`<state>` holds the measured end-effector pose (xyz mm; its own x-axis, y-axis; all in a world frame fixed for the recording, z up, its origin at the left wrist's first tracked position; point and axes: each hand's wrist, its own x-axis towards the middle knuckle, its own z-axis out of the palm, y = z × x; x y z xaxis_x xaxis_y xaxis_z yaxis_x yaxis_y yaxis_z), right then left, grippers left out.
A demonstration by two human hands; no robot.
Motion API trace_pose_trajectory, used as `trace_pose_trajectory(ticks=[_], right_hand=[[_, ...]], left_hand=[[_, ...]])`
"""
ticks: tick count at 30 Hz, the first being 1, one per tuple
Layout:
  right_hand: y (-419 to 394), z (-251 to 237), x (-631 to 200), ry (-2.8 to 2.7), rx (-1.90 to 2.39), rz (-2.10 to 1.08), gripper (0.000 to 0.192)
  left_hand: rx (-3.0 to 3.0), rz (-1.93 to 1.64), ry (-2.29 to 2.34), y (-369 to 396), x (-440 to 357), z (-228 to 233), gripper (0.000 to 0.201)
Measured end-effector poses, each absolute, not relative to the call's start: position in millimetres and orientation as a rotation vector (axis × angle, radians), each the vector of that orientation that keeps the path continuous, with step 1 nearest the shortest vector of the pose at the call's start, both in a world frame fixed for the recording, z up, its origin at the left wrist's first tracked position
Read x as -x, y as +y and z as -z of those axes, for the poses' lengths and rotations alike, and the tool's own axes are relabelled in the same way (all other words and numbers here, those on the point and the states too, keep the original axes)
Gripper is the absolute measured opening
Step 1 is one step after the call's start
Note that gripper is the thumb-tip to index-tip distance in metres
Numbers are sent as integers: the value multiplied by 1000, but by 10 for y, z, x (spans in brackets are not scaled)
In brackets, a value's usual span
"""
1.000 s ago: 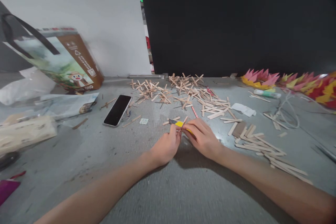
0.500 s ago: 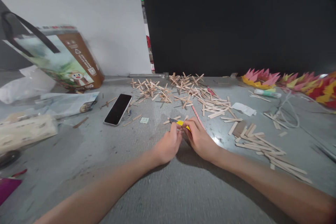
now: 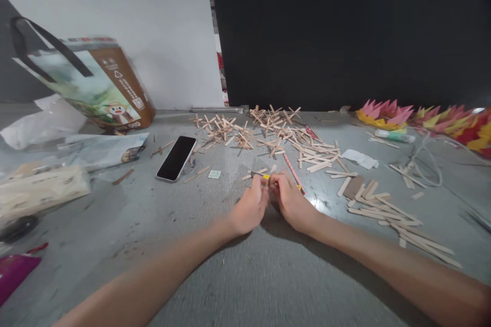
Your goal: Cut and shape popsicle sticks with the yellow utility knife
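Note:
My left hand [image 3: 250, 208] and my right hand [image 3: 292, 201] meet at the middle of the grey floor, fingertips together. Between them I pinch a small yellow utility knife [image 3: 264, 177] with a grey blade end poking out to the left; most of it is hidden by my fingers. A short wooden stick seems pressed under my left fingertips, though I cannot see it clearly. A pink pencil [image 3: 292, 171] lies just beyond my right hand. Heaps of crossed wooden sticks [image 3: 268, 130] lie farther back.
A black phone [image 3: 177, 157] lies left of my hands. A brown paper bag [image 3: 100, 87] stands at the back left beside plastic wrappers [image 3: 42, 122]. Loose flat sticks [image 3: 387, 212] spread to the right. Paper flowers [image 3: 387, 113] and a white cable [image 3: 422, 163] sit at the far right.
My right hand has slid in closer over the yellow knife, hiding more of it. The view has shifted slightly to the left.

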<state>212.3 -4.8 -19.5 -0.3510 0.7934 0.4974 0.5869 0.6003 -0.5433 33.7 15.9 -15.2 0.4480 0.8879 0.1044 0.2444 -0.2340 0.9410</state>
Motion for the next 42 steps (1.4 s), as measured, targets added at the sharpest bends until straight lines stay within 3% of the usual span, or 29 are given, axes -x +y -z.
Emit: trace_pose_trajectory(ticks=[13, 23, 29, 35, 39, 42], right_hand=[[-35, 121, -2234, -1991, 1027, -177, 15], [19, 73, -2252, -1926, 1011, -148, 11], [45, 113, -2281, -1876, 1054, -179, 7], [68, 66, -2312, -1767, 1183, -126, 36], [76, 43, -2311, -2020, 1054, -247, 18], [55, 62, -2274, -2130, 1008, -268, 27]], left_hand=[[-1412, -925, 822, 239, -346, 182, 33], [-1798, -762, 874, 179, -290, 138, 19], [-1849, -713, 890, 163, -283, 118, 21], [-1738, -768, 903, 142, -300, 15, 24], [-1481, -898, 909, 202, -294, 46, 35], [-1257, -984, 862, 273, -296, 90, 42]])
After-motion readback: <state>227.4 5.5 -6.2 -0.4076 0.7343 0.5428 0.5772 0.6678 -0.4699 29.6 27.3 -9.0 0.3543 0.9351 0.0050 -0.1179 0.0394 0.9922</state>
